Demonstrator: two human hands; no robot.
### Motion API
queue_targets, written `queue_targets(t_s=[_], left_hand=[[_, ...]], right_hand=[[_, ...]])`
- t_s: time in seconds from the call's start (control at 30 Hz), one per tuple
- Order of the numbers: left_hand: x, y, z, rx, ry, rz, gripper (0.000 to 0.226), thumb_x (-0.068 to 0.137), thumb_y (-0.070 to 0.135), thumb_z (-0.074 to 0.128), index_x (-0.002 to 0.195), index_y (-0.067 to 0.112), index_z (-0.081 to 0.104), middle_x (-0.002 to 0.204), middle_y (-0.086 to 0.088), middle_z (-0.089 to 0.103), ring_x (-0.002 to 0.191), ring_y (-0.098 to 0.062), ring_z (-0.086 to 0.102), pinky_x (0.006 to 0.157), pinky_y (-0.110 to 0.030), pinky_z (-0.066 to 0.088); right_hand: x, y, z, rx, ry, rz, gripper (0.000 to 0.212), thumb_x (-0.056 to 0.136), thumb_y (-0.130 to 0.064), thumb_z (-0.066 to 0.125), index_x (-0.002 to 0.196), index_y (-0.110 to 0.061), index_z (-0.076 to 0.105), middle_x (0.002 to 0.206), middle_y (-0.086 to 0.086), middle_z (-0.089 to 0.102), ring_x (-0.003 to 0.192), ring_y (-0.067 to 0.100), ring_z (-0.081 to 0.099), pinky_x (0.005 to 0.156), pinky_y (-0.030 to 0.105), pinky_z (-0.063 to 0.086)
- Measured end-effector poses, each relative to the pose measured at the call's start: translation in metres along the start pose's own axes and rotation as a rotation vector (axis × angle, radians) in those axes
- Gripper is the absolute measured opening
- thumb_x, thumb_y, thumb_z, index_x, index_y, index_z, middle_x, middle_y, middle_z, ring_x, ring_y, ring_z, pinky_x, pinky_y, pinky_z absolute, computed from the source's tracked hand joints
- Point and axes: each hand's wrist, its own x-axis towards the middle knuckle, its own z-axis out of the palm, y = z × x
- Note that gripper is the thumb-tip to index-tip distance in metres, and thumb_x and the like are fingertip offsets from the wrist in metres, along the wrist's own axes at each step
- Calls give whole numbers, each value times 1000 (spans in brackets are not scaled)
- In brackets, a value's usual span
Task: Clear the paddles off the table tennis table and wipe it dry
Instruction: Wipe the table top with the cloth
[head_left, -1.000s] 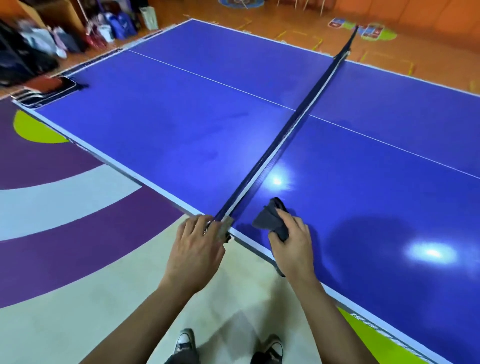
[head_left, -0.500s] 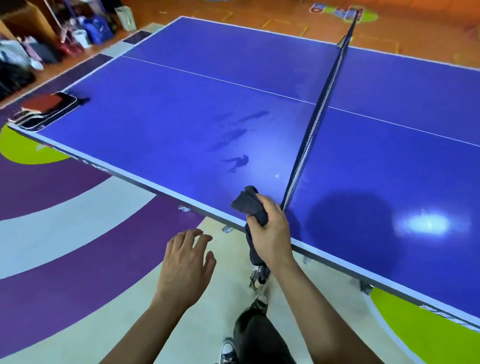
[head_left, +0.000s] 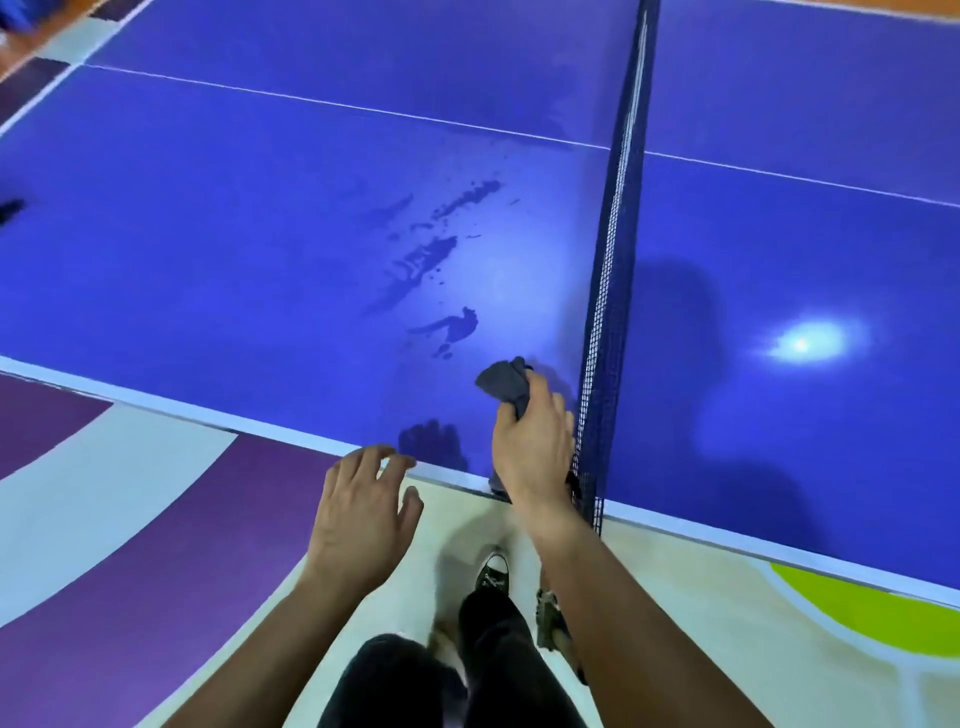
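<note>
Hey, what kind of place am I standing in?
Probably an indoor sports or recreation hall: a blue table tennis table with its net, and a floor painted in purple, cream and green shapes.

Beneath us we see a painted floor, cream in the middle. A broad purple band curves off to the left, with a pale band beside it, and a lime-green patch lies at the right. A dark sneaker with a white toe cap stands on the cream, below dark trousers. A dark mesh net, white along its top, runs upright away from us. Just right of the sneaker is a metal fitting, too blurred to name.
</note>
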Motion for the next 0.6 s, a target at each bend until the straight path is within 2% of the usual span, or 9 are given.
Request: queue_targets(t_s=[0.1,0.2,0.27,0.33,0.43,0.53,0.6], left_hand=[[14,-11,8,0,-52,1,31,96,26,51,119,15,68,124,-7,62,117,-32,55,101,-44,41],[27,-22,19,-18,-71,84,45,90,34,36,110,13,71,112,-7,66,102,-34,61,90,-46,48],[33,-32,29,-49,-106,115,50,88,36,32,111,14,70,112,-6,65,102,-32,61,91,-45,46],[41,-45,39,-90,-142,143,52,89,39,30,118,16,67,116,-3,64,108,-30,58,95,-42,41],[49,-67,53,-84,-167,201,53,91,38,31,124,14,65,118,-5,64,111,-31,58,98,-45,43],[54,-88,61,-27,-192,255,52,92,35,33,123,9,65,113,-10,66,107,-35,61,94,-49,47],[56,-96,62,11,-218,271,53,92,35,32,124,9,65,114,-10,65,106,-36,60,93,-48,47]], right_hand=[[4,5,13,-58,25,46,50,101,-23,53,151,-26,45,130,10,56,123,36,49,99,51,44],[7,14,30,-172,154,98,54,100,-28,55,152,-27,43,131,8,56,120,34,51,94,49,44],[7,19,47,-267,209,123,61,100,-35,53,157,-31,33,137,7,51,121,33,49,94,50,42],[13,25,70,-344,143,136,68,103,-46,46,162,-34,16,150,8,41,130,33,45,101,53,38],[20,45,98,-501,-13,93,68,106,-50,36,163,-36,2,166,9,25,146,31,31,114,57,24],[17,66,100,-626,2,-61,61,108,-45,31,163,-37,8,168,3,24,155,24,20,122,55,6],[15,74,97,-660,12,-158,59,108,-42,31,163,-38,10,169,2,22,157,22,15,125,54,0]])
